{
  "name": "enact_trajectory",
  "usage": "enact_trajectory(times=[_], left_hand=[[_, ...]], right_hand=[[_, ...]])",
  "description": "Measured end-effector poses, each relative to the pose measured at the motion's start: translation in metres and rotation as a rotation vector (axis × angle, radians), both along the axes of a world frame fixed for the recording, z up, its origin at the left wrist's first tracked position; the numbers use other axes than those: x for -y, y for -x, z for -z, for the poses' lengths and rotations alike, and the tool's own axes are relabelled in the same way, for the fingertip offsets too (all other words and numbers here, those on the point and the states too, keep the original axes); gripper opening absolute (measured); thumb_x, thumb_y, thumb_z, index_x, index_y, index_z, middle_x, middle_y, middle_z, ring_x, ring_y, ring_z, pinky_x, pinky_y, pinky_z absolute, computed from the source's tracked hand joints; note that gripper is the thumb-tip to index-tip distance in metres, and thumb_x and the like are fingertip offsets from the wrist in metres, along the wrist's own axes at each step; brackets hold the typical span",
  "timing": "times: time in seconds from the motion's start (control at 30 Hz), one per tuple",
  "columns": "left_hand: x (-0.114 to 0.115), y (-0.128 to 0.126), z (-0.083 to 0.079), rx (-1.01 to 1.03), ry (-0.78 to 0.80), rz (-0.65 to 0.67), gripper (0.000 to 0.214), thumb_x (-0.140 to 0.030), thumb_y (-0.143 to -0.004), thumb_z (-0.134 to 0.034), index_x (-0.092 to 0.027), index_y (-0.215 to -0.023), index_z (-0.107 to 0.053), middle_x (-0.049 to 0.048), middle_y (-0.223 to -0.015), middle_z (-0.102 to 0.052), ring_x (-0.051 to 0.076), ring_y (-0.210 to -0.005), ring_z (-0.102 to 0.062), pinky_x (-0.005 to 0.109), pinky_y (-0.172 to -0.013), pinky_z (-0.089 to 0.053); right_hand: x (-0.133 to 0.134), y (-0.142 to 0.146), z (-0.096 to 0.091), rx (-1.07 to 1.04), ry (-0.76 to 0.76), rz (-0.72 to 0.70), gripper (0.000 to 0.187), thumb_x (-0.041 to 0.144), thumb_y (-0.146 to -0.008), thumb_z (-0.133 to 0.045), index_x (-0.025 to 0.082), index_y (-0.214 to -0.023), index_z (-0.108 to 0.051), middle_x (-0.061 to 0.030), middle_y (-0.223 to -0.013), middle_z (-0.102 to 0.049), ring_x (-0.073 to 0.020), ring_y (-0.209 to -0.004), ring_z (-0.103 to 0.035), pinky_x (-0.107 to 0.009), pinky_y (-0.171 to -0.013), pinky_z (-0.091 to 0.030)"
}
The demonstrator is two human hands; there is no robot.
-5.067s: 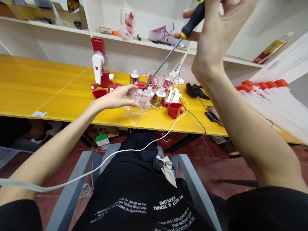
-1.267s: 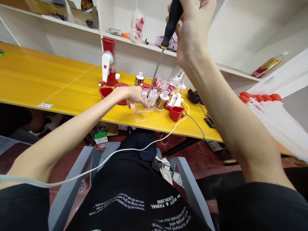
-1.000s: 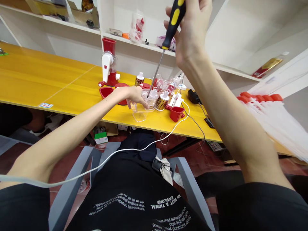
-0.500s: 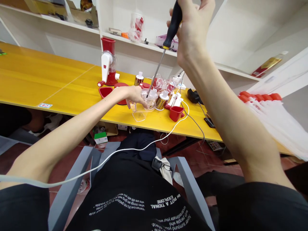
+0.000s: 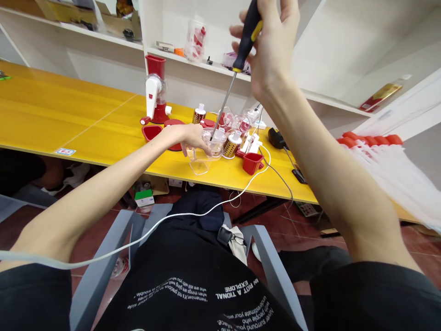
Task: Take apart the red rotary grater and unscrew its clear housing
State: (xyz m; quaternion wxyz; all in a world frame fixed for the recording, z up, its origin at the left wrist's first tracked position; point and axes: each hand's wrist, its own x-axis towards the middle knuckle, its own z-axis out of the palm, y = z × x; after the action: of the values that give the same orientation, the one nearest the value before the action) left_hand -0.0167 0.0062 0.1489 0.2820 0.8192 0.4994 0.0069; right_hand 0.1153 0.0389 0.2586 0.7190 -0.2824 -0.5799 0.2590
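Note:
My right hand (image 5: 275, 46) is raised high and grips the dark handle of a screwdriver (image 5: 245, 41) with a yellow collar. Its long shaft slants down to the left, and the tip reaches into a clear plastic housing (image 5: 200, 166). My left hand (image 5: 196, 138) is closed on that housing and presses it to the yellow table. Just right of the housing lies a grater drum (image 5: 231, 145) with a gold perforated wall and white stem. A red hopper (image 5: 252, 162) stands further right, beside white crank parts (image 5: 251, 143).
An assembled red and white rotary grater (image 5: 155, 89) stands at the back left. Nearer are a red cup (image 5: 152, 133) and a second drum (image 5: 199, 114). A white cable (image 5: 206, 212) crosses over my lap to the table (image 5: 86, 124). Shelves rise behind.
The screwdriver handle has turned in my right hand, and a yellow patch on it now shows. That hand has shifted slightly left and its fingers have loosened. My left hand stays put.

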Motion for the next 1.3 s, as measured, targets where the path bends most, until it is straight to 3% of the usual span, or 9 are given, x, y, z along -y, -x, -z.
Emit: enact_trajectory(times=[0.1, 0.27, 0.6, 0.83, 1.1, 1.3], left_hand=[[0.001, 0.000, -0.001, 0.000, -0.005, -0.012, 0.093, -0.052, -0.061, -0.086, -0.018, -0.145, -0.064, 0.0161, -0.129, -0.069, 0.033, -0.106, -0.069, 0.040, -0.088, -0.060], [0.003, 0.000, -0.002, -0.014, -0.015, -0.011, 0.095, -0.055, -0.063, -0.085, -0.021, -0.148, -0.061, 0.0147, -0.129, -0.070, 0.035, -0.110, -0.067, 0.041, -0.090, -0.060], [-0.001, -0.003, 0.000, -0.085, -0.029, -0.024, 0.096, -0.061, -0.064, -0.082, -0.015, -0.146, -0.061, 0.0171, -0.121, -0.071, 0.036, -0.109, -0.070, 0.040, -0.086, -0.060], [0.004, -0.003, -0.002, -0.121, -0.131, -0.040, 0.086, -0.057, -0.067, -0.081, -0.020, -0.143, -0.066, 0.0146, -0.115, -0.073, 0.041, -0.117, -0.065, 0.047, -0.090, -0.058], [0.001, -0.005, 0.003, -0.023, -0.067, -0.033, 0.078, -0.052, -0.068, -0.082, -0.020, -0.138, -0.069, 0.0126, -0.123, -0.070, 0.034, -0.106, -0.070, 0.041, -0.085, -0.058], [0.000, -0.005, 0.001, -0.096, -0.109, -0.073, 0.073, -0.053, -0.072, -0.080, -0.016, -0.135, -0.069, 0.0130, -0.115, -0.072, 0.034, -0.104, -0.070, 0.040, -0.084, -0.056]], right_hand=[[0.008, 0.000, 0.003, -0.019, 0.069, -0.031, 0.019, 0.036, -0.113, -0.019, 0.033, -0.118, -0.038, 0.0081, -0.073, -0.045, -0.0051, -0.052, -0.056, -0.012, -0.044, -0.037], [0.015, 0.002, 0.006, -0.165, 0.046, -0.011, 0.021, 0.031, -0.115, -0.020, 0.030, -0.106, -0.039, 0.0096, -0.061, -0.028, -0.0060, -0.047, -0.040, -0.011, -0.044, -0.025], [0.015, 0.001, 0.002, -0.163, 0.068, 0.051, 0.019, 0.027, -0.115, -0.021, 0.028, -0.105, -0.037, 0.0102, -0.060, -0.026, -0.0043, -0.045, -0.040, -0.010, -0.041, -0.022], [0.016, 0.007, -0.002, -0.247, 0.110, 0.072, 0.021, 0.024, -0.115, -0.025, 0.027, -0.102, -0.041, 0.0114, -0.055, -0.023, -0.0035, -0.041, -0.036, -0.010, -0.038, -0.021], [0.013, 0.008, -0.001, -0.309, 0.095, 0.033, 0.019, 0.026, -0.113, -0.028, 0.027, -0.103, -0.044, 0.0134, -0.051, -0.026, -0.0023, -0.037, -0.037, -0.009, -0.035, -0.021], [0.005, 0.011, -0.002, -0.397, 0.047, -0.014, 0.025, 0.019, -0.111, -0.023, 0.030, -0.113, -0.046, 0.0148, -0.055, -0.026, 0.0027, -0.032, -0.036, -0.008, -0.035, -0.021]])
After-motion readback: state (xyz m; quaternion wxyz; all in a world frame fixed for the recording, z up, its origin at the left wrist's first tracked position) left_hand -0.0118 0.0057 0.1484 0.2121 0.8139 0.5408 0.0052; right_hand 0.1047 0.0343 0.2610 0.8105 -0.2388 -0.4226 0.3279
